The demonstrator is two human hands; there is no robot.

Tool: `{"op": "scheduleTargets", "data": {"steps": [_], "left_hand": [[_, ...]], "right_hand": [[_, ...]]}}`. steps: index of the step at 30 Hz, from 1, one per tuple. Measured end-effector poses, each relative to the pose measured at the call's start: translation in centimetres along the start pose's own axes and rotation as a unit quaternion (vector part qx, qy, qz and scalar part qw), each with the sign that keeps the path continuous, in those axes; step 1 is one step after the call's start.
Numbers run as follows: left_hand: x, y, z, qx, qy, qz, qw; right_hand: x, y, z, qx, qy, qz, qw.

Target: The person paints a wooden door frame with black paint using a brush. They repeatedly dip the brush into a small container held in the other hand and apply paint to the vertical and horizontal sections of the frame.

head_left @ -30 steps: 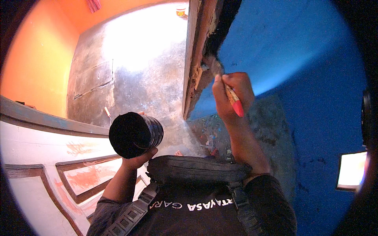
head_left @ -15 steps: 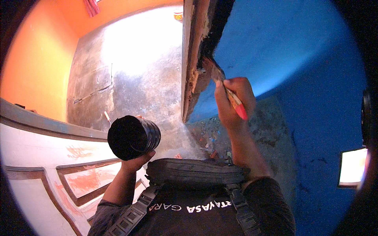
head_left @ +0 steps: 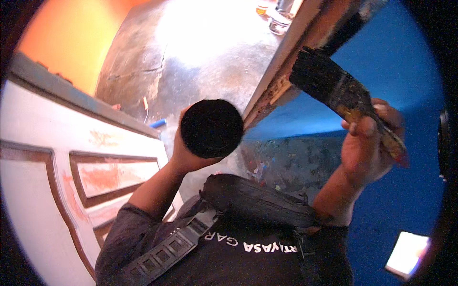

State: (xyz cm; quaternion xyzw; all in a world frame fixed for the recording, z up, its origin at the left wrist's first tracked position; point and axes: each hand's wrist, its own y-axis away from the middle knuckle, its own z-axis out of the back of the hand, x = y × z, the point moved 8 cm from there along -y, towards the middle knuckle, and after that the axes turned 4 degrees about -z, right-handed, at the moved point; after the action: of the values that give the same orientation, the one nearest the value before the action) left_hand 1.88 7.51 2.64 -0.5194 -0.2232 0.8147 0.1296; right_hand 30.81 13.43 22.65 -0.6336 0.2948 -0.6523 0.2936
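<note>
The person wears a dark grey short-sleeved shirt (head_left: 143,238) with pale lettering across the chest. A black webbing strap (head_left: 167,248) with square loops runs diagonally over the left shoulder, and a black padded pouch (head_left: 257,200) sits at the chest, below both sets of fingers; the forearms are bare

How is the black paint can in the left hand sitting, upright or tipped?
Cannot tell. The left hand grips the paint can, whose round black end faces the camera; from this overhead view alone, its tilt is unclear.
</note>
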Motion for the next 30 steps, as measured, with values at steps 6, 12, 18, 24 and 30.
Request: {"op": "scheduleTargets", "data": {"steps": [6,12,18,24,30], "left_hand": [[-4.0,-3.3,0.0,-0.027,-0.009,-0.091,0.995],[-3.6,-4.1,-1.3,-0.055,0.147,-0.076,0.985],[-3.5,-4.6,-1.6,-0.023,0.173,-0.084,0.981],[-3.4,-4.6,-2.0,-0.03,0.198,-0.083,0.976],[-3.5,-4.9,-2.0,-0.025,0.165,-0.089,0.982]], "right_hand": [[3.4,-2.6,-5.8,0.248,0.034,0.025,0.968],[2.9,-1.7,-12.4,0.442,0.113,-0.035,0.889],[1.2,0.1,-15.1,0.52,0.182,-0.039,0.834],[0.6,0.8,-15.2,0.539,0.208,-0.039,0.815],[0.8,-0.1,-14.5,0.513,0.183,-0.031,0.838]]}}
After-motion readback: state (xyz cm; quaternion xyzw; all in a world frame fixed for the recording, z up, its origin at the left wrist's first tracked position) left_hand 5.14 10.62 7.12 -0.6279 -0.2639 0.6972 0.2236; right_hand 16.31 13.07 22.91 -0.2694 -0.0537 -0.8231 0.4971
